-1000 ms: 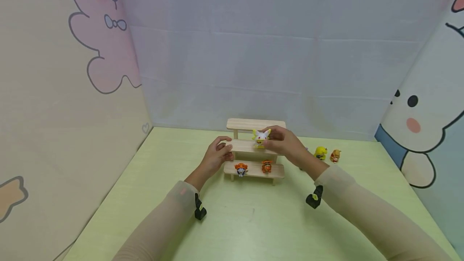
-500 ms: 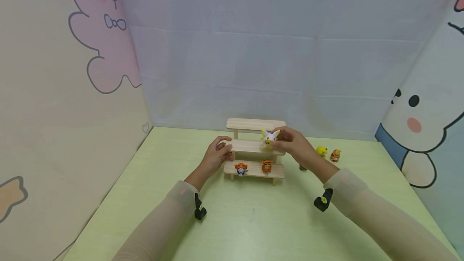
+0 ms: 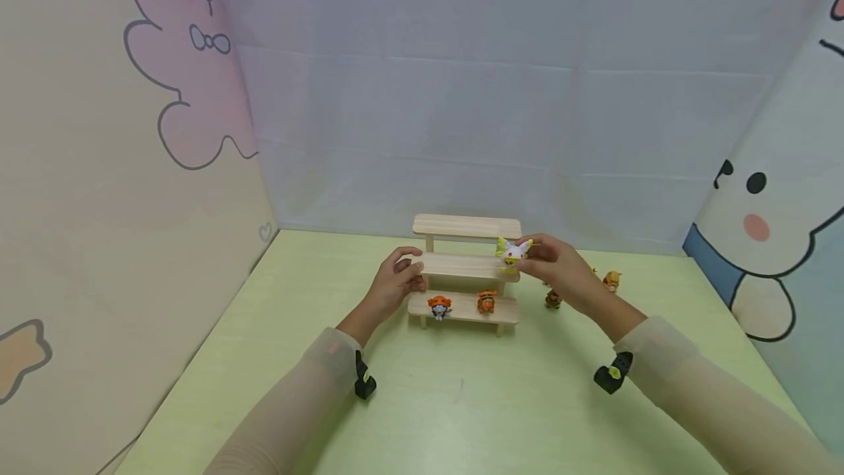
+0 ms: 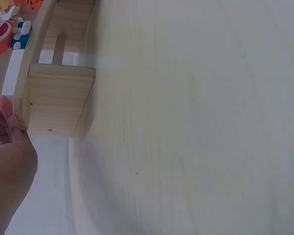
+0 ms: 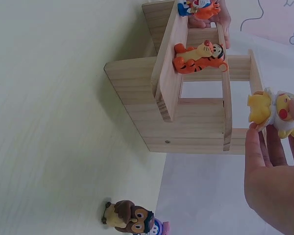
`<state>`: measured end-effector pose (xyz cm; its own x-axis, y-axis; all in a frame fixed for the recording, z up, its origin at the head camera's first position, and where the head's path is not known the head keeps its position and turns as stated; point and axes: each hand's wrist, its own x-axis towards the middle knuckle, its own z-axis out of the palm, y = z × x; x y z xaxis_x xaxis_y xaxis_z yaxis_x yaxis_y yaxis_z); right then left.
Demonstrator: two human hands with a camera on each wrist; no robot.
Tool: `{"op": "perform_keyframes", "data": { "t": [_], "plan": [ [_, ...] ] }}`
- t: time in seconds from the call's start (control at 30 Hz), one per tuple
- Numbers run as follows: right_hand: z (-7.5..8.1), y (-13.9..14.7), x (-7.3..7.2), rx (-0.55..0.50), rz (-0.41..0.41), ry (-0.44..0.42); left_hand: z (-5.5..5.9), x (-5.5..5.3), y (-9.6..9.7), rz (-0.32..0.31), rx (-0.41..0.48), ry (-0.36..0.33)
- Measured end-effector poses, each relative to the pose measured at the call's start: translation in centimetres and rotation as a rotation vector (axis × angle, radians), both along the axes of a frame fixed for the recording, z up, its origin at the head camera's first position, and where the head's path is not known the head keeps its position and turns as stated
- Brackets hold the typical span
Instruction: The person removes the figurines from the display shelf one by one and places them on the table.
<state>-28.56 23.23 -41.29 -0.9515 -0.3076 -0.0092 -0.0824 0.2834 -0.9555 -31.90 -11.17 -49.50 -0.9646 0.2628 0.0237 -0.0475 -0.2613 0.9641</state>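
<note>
A three-tier wooden display stand (image 3: 461,264) stands on the table. My left hand (image 3: 392,284) grips the left end of its middle tier, fingers bent at the edge. At the right end of that tier, my right hand (image 3: 560,270) pinches a yellow figurine in a white hood (image 3: 511,253). In the right wrist view this yellow figurine (image 5: 277,108) shows a red cheek and sits between thumb and fingers; whether its base touches the tier is unclear. On the bottom tier are an orange-and-blue figurine (image 3: 439,306) and an orange tiger figurine (image 3: 486,302).
Right of the stand, an owl figurine (image 5: 127,216) is on the table, with a blue-and-white figurine (image 5: 159,227) beside it. Farther right is an orange-yellow figurine (image 3: 612,281); my right hand partly hides others. A pale curtain (image 3: 461,94) hangs behind the table (image 3: 435,402).
My right hand has carried the yellow figurine rightward along the middle tier, from near its centre to its right end. My left hand has stayed at the tier's left end.
</note>
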Motion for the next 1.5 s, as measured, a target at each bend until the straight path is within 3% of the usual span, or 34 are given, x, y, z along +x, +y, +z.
{"op": "perform_keyframes", "data": {
  "t": [0.33,0.93,1.5],
  "plan": [
    [-0.4,2.7,0.8,-0.086,0.006,-0.017,0.1,0.1,0.1,0.0,-0.007,0.0],
    [-2.2,7.9,2.3,-0.042,-0.047,-0.049,0.0,0.0,0.2,0.006,-0.001,-0.008],
    [-4.7,11.5,2.4,0.003,-0.057,-0.066,-0.1,-0.2,0.2,0.016,-0.011,-0.02]
  ]
}}
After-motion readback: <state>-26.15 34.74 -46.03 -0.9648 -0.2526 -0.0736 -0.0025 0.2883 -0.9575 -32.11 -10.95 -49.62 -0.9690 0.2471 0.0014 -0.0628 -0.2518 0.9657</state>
